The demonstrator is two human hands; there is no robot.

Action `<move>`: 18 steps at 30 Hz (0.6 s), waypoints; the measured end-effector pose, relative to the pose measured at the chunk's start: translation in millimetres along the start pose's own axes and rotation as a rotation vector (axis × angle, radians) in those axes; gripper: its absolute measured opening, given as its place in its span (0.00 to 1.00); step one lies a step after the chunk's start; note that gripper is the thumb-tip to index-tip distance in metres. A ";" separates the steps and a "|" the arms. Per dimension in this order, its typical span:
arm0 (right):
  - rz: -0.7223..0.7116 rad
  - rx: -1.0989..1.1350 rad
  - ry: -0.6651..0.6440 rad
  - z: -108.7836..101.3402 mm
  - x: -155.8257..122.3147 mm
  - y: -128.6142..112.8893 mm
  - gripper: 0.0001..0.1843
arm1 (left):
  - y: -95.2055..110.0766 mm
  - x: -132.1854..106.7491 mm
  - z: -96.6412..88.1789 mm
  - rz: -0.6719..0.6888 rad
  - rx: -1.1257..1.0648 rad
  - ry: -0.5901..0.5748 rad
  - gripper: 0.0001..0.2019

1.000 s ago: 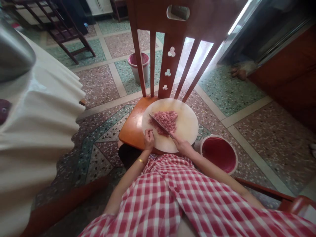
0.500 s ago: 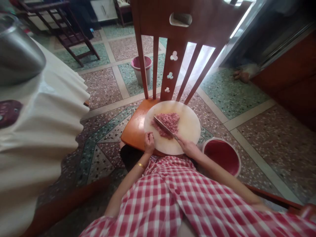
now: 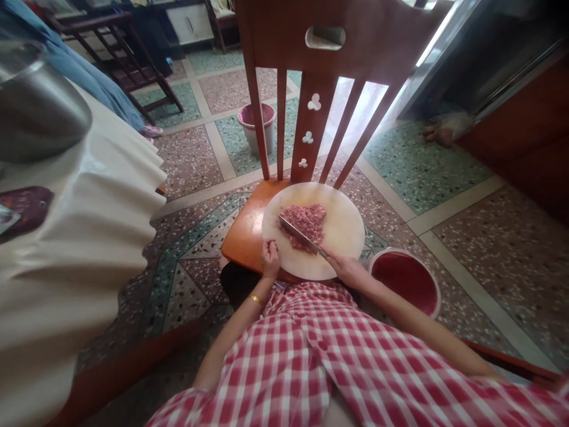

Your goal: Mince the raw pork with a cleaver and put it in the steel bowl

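A round, pale cutting board (image 3: 344, 237) lies on the wooden chair seat in front of me. Minced meat (image 3: 306, 222) is heaped on its middle. My right hand (image 3: 349, 270) grips the handle of a kitchen knife (image 3: 299, 233). The long blade slants up to the left across the near left side of the mince, its tip at the heap's left edge. At the board's left rim is my left hand (image 3: 270, 255), its fingers curled closed on the edge; the fingertips are partly hidden. A gold bracelet circles that wrist.
The wooden chair's tall back (image 3: 284, 35) rises behind the board. A red-lined bucket (image 3: 404, 281) stands at the right, a smaller bin (image 3: 258, 127) beyond the chair. Left, a cloth-covered table (image 3: 120, 178) carries a metal pot (image 3: 44, 107). A person's blue trouser leg (image 3: 89, 77) shows past it.
A person in blue trousers has come into view at the far left. The whole view has shifted slightly; the knife still lies across the mince, and both hands keep nearly the same place.
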State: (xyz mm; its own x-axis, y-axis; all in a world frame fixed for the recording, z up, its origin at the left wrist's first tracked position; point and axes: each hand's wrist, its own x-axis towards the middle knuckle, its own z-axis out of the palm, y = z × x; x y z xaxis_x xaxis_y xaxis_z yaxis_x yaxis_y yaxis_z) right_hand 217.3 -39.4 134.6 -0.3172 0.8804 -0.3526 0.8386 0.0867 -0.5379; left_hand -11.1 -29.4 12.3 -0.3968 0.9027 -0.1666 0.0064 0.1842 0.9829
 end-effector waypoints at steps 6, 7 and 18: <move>-0.120 0.156 0.207 -14.6 17.7 -33.8 0.26 | -0.9 2.2 5.1 -0.016 -0.002 -0.008 0.08; -0.108 0.145 0.203 -7.9 23.2 -32.7 0.26 | -1.5 1.9 5.3 -0.014 0.007 -0.015 0.08; -0.063 0.147 0.236 -25.8 9.2 -20.1 0.26 | -7.6 2.0 5.2 -0.012 0.068 -0.028 0.08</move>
State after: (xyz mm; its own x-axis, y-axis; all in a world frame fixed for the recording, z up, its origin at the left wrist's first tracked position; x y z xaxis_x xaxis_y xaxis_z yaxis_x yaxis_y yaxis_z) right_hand 209.0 -21.0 161.9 -0.2400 0.9612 -0.1361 0.7416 0.0910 -0.6646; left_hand -7.2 -27.0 4.1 -0.3714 0.9105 -0.1817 0.0645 0.2205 0.9733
